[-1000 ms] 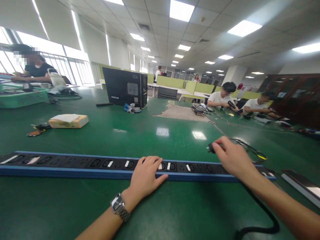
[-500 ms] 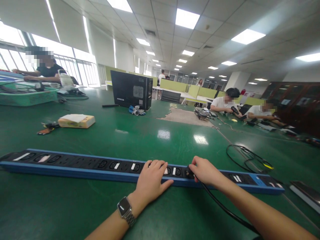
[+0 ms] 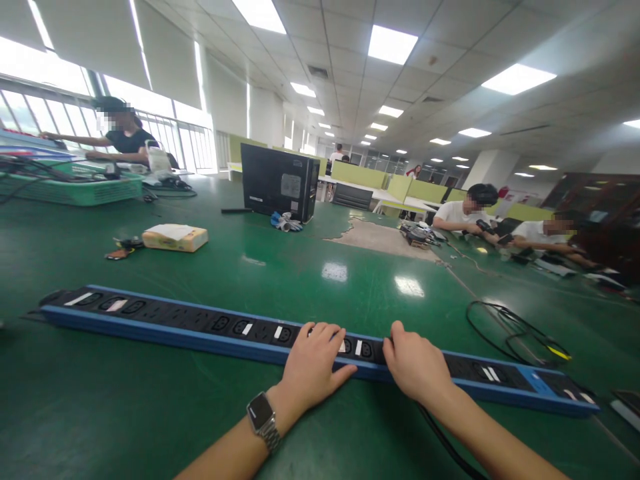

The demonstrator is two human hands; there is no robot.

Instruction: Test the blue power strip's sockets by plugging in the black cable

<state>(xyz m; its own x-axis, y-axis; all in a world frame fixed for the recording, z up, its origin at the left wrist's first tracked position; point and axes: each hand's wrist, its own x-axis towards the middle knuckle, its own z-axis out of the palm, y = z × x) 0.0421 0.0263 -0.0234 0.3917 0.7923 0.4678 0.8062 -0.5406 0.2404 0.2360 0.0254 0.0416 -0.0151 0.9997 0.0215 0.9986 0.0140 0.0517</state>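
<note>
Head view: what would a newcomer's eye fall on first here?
A long blue power strip lies across the green table in the foreground. The left hand rests flat on it; the right hand sits on it beside, a black cable trailing from under that wrist. Behind stands a black computer case.

Open-plan office serving as an electrical workshop. Recessed ceiling panels [image 3: 393, 45] are lighting a wide floor, and green desk partitions [image 3: 360, 175] are dividing the far rows. Seated co-workers [image 3: 463, 213] are working at a vast green-topped table [image 3: 300, 267], where a computer tower [image 3: 279, 181] is standing and a mesh basket [image 3: 75, 188] and a long power strip [image 3: 175, 323] are lying.
</note>
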